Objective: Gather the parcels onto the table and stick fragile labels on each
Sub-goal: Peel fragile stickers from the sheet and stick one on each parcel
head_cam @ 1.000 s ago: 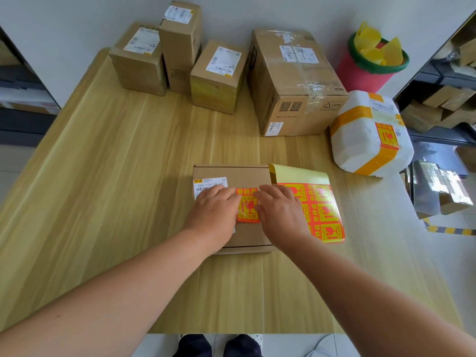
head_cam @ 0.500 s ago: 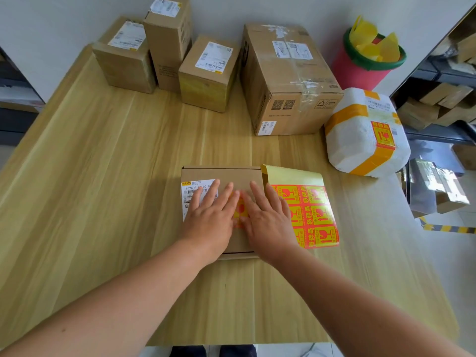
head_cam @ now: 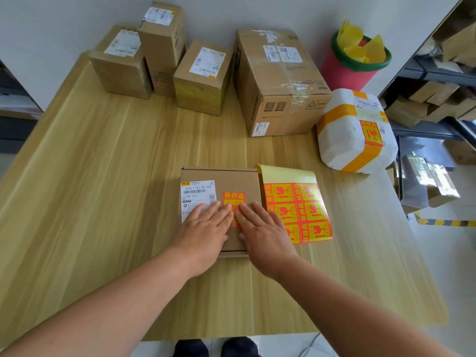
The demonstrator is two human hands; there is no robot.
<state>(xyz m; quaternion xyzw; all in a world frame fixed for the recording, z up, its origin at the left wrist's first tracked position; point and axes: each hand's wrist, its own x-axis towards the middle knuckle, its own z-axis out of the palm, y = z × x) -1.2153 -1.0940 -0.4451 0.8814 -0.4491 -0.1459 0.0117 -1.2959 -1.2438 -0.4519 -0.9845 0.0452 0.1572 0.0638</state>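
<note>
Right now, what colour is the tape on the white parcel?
Orange-yellow tape bands the white parcel; head view.

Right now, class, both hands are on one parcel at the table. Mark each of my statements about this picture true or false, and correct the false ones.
1. Both hands lie flat on the small box. True: the left hand and right hand press its top.
2. The fragile label on that box is blue. False: it is red and yellow.
3. The sticker sheet lies to the right of the box. True.
4. The white foam parcel has no fragile label. False: one is stuck on it.
5. The red bin stands on the table. False: it stands beyond the far edge.
</note>
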